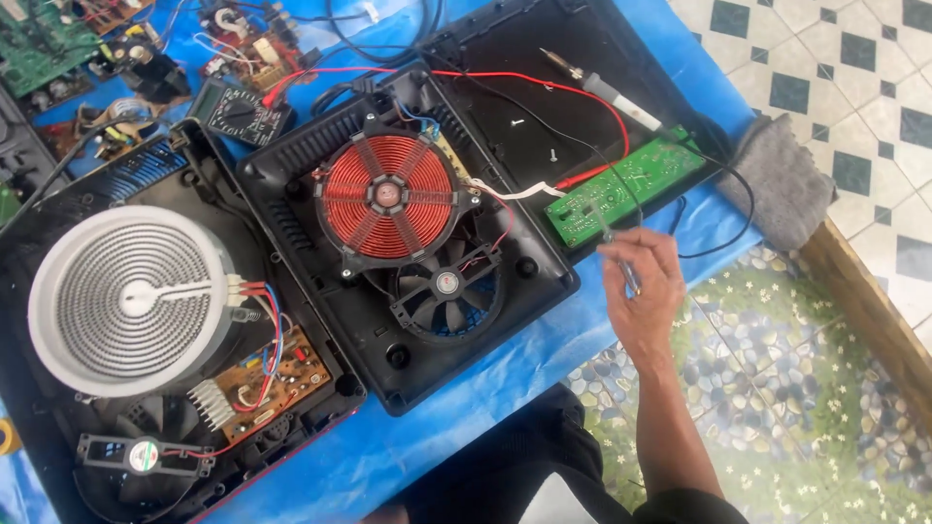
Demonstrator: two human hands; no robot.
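Observation:
My right hand point(643, 286) hovers just below a green circuit board point(621, 187), its fingers pinched on a thin metal tool point(615, 245) whose tip points toward the board. The board rests on the edge of a black cooker cover point(544, 58). Left of it lies an opened black induction cooker point(408, 243) with a red copper coil point(388, 194) and a black fan point(447, 288). A soldering iron point(607, 89) lies on the cover above the board. My left hand is out of sight.
A second opened cooker with a white spiral heater point(126, 296), a brown board point(277, 378) and a loose fan point(144, 454) sits at left. A multimeter point(238, 112) with red and black leads, other boards, a grey cloth point(786, 180) and blue sheet point(456, 427) surround them.

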